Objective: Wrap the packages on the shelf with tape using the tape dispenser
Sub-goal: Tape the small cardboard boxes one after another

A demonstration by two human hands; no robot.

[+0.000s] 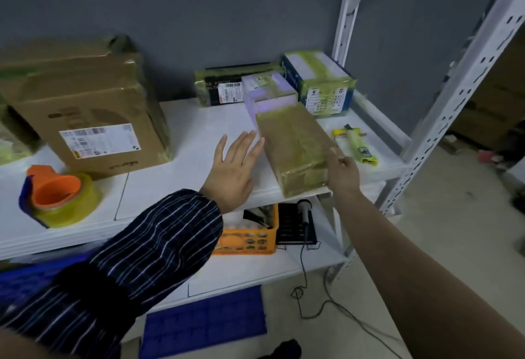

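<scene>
The brown package [292, 148] at the front edge of the shelf [181, 119] already looks taped, and the tape dispenser [56, 196] lies unused near the front left corner. The left hand [233, 165], fingers straight, is at the package's left side. The right hand [342, 171] touches the right side, but I cannot tell if it grips.

A flat brown package [295, 148], glossy with yellowish tape, lies angled at the front edge of the shelf [184, 131], toward the right. A big taped cardboard box [85, 114] stands at the back left. Three smaller taped packages cluster at the back right: a black box [218, 85], a white box [268, 90] and a blue-white box [321, 80]. The orange-and-blue tape dispenser [56, 196], loaded with a yellowish roll, sits at the front left.
</scene>
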